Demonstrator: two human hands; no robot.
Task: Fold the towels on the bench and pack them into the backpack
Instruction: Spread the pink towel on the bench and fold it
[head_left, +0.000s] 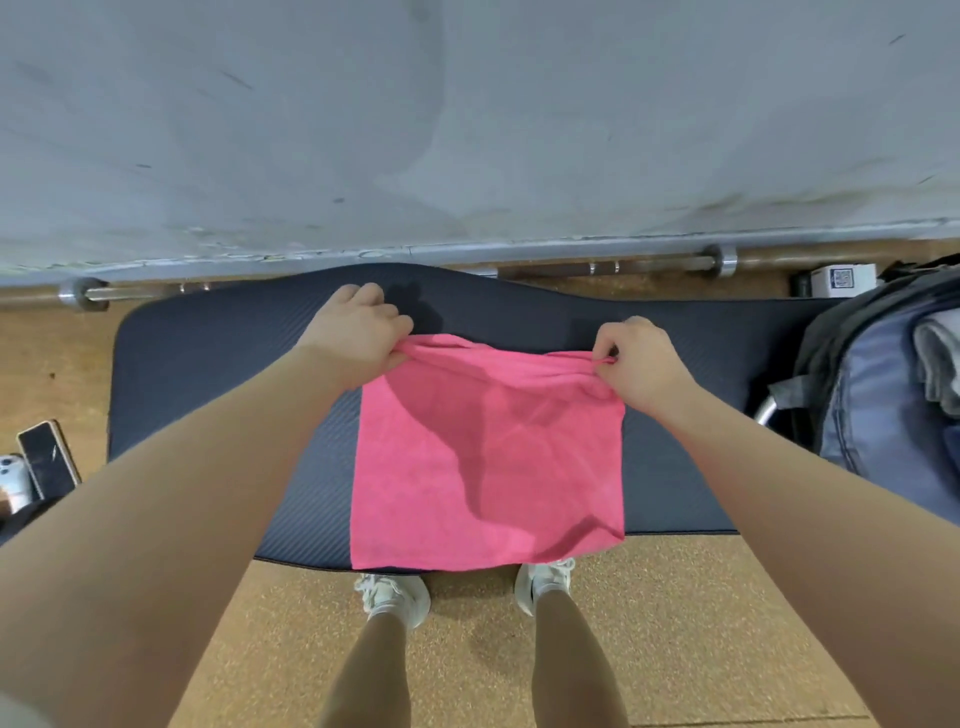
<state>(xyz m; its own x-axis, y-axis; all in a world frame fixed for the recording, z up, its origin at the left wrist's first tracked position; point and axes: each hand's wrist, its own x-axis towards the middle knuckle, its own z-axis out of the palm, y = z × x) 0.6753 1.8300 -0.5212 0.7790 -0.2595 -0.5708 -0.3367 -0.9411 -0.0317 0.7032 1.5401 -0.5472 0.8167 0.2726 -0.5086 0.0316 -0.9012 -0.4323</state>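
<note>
With the left hand (358, 332) and right hand (641, 364) each keeping a pinching grip on a far corner of the pink terry towel (483, 457) spread on the dark padded table (208, 374), uneven pulling could skew the fold.

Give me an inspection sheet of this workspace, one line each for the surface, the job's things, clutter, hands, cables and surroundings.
Surface: dark padded bench, ribbed texture, set crosswise in front of the person.
Job's things: pink towel spread on the bench, near edge hanging slightly over the front; backpack at the bench's right end, open, with a pale folded cloth inside.
Clutter: phone on the floor at left; small white box behind the backpack.
Hands: left hand and right hand each pinch a far corner of the towel, lifting that edge.
Cables: nothing seen.
Surroundings: grey wall, barbell along its base, cork-like floor, person's white shoes.
</note>
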